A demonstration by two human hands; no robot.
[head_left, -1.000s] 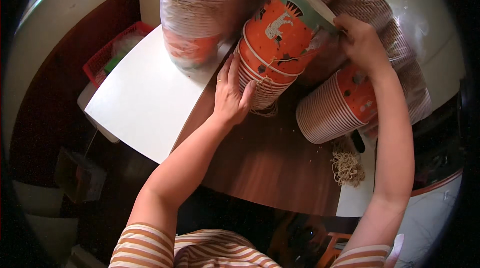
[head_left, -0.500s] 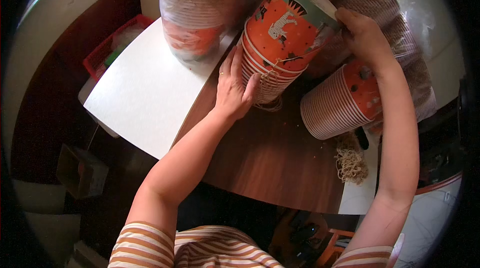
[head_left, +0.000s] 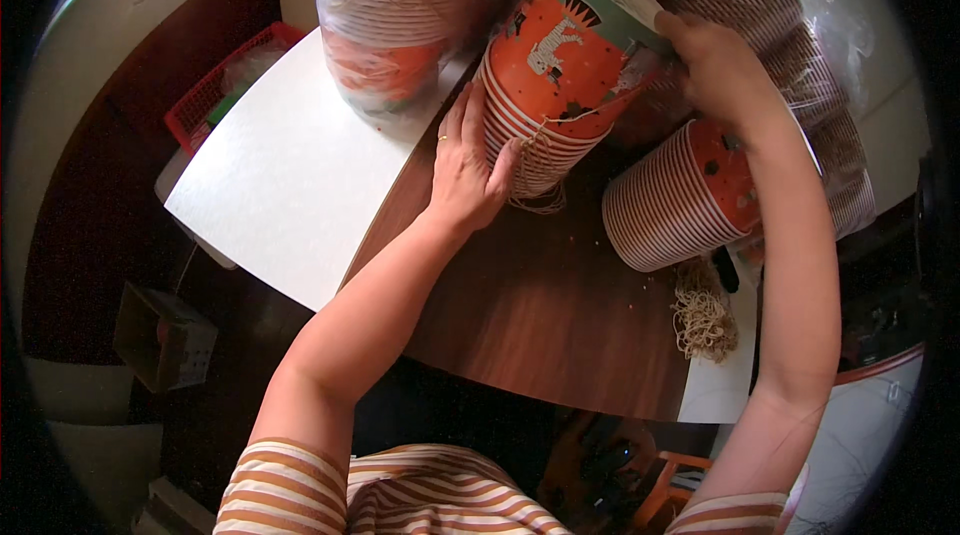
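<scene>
A nested stack of orange paper buckets point(head_left: 560, 45) stands tilted on the brown table, its top bucket upside down with a green band and a white base facing up. My right hand point(head_left: 725, 70) grips the edge of that base, thumb on top; its other fingers are partly hidden. Lower down, my left hand point(head_left: 465, 165) holds the stack's left side, fingers along the white rims and thumb on the near side. Thin twine point(head_left: 540, 200) hangs about the rims by my left thumb. Beneath my right forearm lies a second stack of paper buckets point(head_left: 665, 205) on its side.
A plastic-wrapped bucket stack point(head_left: 385, 55) stands on the white board point(head_left: 270, 175) at left. More wrapped stacks point(head_left: 740, 15) lie at the back right. A bundle of twine point(head_left: 705, 325) and a black object point(head_left: 727, 270) lie on the table's right side. A red basket point(head_left: 185, 120) is far left.
The top bucket has shifted slightly left, and the rims below it now sit closer together. My right hand moved left with it; my left hand stays almost in place.
</scene>
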